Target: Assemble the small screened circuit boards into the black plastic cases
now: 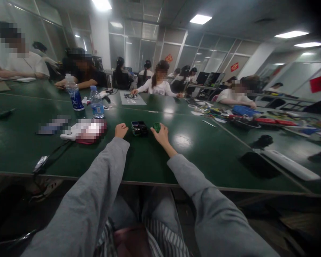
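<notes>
On the green table in front of me lies a small black device (139, 129) with electronic parts showing on its left side. My left hand (121, 130) rests just left of it, fingers curled into a fist; nothing shows in it. To the device's right, my right hand (162, 135) grips a small green circuit board (157, 127) between thumb and fingers. The board is tilted up and apart from the device. Its finer details are too small to make out.
Two plastic bottles, a blue-labelled one (75, 94) and a clear one (97, 103), stand at the left. Nearer are a phone (53, 125) and a pink-and-white item (89, 131) with a cable. Tangled wires and tools (238, 116) lie right, beyond a white bar (291, 164). Several people sit around.
</notes>
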Demonstrator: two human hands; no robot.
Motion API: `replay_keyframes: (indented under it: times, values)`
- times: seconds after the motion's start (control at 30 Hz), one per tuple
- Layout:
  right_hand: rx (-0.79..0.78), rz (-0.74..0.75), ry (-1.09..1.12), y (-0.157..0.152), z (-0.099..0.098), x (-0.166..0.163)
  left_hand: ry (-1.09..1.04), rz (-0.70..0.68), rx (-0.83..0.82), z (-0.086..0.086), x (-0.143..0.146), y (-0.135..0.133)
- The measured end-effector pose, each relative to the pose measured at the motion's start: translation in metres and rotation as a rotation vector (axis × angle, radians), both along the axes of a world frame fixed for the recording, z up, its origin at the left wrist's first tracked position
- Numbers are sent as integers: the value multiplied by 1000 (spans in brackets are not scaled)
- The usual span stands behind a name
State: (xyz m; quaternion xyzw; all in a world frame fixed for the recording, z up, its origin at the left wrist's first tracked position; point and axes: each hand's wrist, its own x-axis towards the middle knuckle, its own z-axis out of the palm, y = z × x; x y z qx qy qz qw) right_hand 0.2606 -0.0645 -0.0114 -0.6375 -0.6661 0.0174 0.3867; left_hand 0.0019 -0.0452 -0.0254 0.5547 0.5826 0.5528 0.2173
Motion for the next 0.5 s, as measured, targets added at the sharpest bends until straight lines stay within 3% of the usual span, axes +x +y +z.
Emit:
replay_keyframes:
  times: [0.17,0.3,0.43,0.5]
  values:
    - [-47,100,33,13,1,-2,-2,4,-10,4,1,-4]
    - [-78,148,9,-3,6,20,-10,4,-5,6,2,-6]
    - [-107,148,-26,-37,12,86,-14,-7,-5,5,2,-6]
    - [-137,1,-64,-54,22,139,-17,-6,-9,6,3,-6]
